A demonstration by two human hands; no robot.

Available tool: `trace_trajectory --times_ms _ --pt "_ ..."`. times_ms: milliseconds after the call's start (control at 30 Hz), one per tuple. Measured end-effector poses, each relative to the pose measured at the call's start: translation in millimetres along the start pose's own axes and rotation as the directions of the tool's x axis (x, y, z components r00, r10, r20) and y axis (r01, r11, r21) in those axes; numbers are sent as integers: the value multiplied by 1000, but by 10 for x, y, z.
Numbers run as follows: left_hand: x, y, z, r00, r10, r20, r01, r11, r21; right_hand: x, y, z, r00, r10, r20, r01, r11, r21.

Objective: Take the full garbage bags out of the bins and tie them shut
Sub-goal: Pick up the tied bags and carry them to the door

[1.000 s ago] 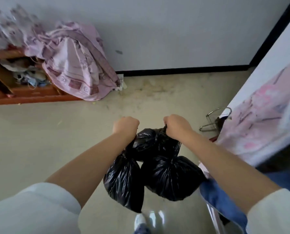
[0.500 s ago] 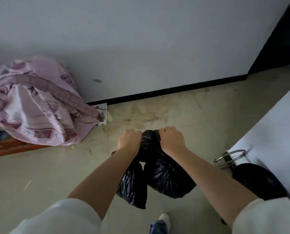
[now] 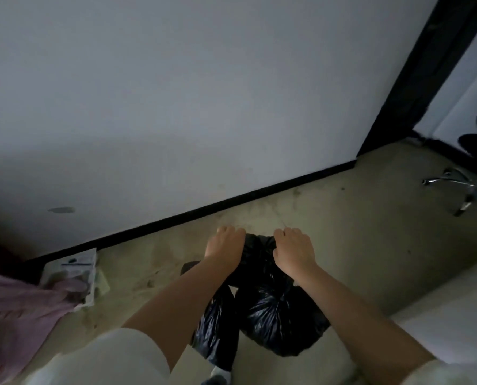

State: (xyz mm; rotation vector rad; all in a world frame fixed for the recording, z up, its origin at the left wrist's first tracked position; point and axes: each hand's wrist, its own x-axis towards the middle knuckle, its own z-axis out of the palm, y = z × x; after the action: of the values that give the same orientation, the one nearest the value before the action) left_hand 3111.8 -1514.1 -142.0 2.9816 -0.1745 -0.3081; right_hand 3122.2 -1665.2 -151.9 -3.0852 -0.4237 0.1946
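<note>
Above bare floor (image 3: 343, 245) near baseboard (image 3: 204, 208): left hand (image 3: 224, 247), right hand (image 3: 294, 250) clench garbage bag (image 3: 276, 312) top.

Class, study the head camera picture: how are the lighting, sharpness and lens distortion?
Head view: dim and flat; soft glints on the black garbage bags; chair base at right smeared by blur; baseboard runs slanted, door frame leans, typical wide-angle skew; both hands reasonably sharp.
</note>
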Motion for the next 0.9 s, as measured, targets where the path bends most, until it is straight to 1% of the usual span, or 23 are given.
trace_trajectory --times_ms 167,267,367,433,500,600,733,900 --pt "1511 358 -153 986 121 114 -124 992 19 1067 866 -155 993 96 64 -100 993 65" --pt "2444 700 -197 975 172 137 -180 983 47 1733 1540 -187 989 126 83 -134 985 111" --pt "3382 1093 -201 970 191 150 -202 978 60 2409 2308 -133 984 131 121 -154 966 207" --pt "3972 1371 -192 970 177 166 -190 980 65 2828 2849 -102 978 129 166 -166 958 232" --pt "4533 1662 -174 968 162 194 -178 981 71 3224 3404 -97 972 125 199 -169 960 222" --pt "5343 2103 -186 965 159 207 -178 981 76 3779 4155 -142 977 108 185 -142 973 182" --pt "6314 2675 -209 965 157 210 -172 983 55 4463 5001 -187 983 76 165 -97 988 117" --pt "7632 3218 -27 966 145 213 -150 989 10 5485 6047 -124 983 36 181 -44 998 37"
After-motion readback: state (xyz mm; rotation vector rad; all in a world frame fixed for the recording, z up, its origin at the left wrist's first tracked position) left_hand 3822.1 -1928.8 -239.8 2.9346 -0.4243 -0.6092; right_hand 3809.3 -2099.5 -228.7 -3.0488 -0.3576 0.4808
